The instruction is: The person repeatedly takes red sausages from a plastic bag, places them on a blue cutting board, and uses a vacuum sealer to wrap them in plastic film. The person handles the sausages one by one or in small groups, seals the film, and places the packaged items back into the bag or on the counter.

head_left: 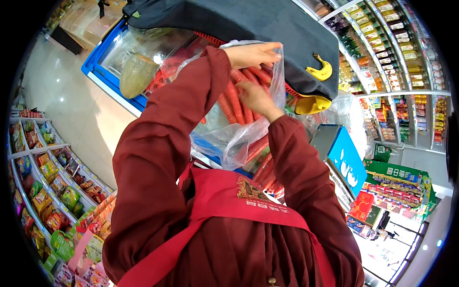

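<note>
A clear plastic bag point(276, 76) stands wide and loose over the produce bin, with several orange-red carrots point(232, 101) in and under it. My left hand point(253, 55) lies across the far rim of the bag, its fingers stretched out. Lower down, inside the bag's mouth, my right hand point(260, 100) has its fingers curled over the end of a carrot; the fingertips are partly hidden. More carrots point(270, 174) lie near my body, below the bag's crumpled near edge.
A film-wrapped piece of melon point(138, 75) sits in the blue-rimmed bin point(112, 79) on the left. Bananas point(321, 71) rest on the dark grey cover point(248, 24) beyond. A blue-topped box point(348, 160) stands right. Snack shelves point(52, 177) and bottle shelves point(382, 43) flank me.
</note>
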`<state>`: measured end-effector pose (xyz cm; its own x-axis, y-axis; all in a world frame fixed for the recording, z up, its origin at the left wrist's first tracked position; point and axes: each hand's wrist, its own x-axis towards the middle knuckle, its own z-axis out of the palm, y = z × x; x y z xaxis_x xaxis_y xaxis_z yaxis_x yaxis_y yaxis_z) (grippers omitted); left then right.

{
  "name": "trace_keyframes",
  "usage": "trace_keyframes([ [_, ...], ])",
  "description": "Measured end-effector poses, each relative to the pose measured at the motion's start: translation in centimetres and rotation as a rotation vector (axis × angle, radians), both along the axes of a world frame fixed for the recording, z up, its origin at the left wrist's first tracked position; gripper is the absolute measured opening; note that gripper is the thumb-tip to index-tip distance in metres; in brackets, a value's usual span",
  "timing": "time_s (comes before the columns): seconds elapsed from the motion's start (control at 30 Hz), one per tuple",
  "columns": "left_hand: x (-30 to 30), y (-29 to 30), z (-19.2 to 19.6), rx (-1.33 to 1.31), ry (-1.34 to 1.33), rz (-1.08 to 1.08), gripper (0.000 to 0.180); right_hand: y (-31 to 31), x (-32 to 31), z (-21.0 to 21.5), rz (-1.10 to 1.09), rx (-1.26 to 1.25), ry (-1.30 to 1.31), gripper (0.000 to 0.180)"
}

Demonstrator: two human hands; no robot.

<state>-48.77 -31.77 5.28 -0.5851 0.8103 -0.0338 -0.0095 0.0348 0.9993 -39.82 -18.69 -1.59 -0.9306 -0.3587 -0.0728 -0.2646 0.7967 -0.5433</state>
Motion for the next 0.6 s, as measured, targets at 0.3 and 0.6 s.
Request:
trace_keyframes([
  [0.3,-0.1,-1.3,-5.7,0.118,0.173,0.032,0.042,5.4,-4.5,-0.8,-0.207,0.305,0.094,0.045],
  [0.6,9.2,-1.3,-16.6,-0.74,0.416,0.066,0.026,1.7,-2.9,-3.9,-0.178,0.546,0.301,0.076],
])
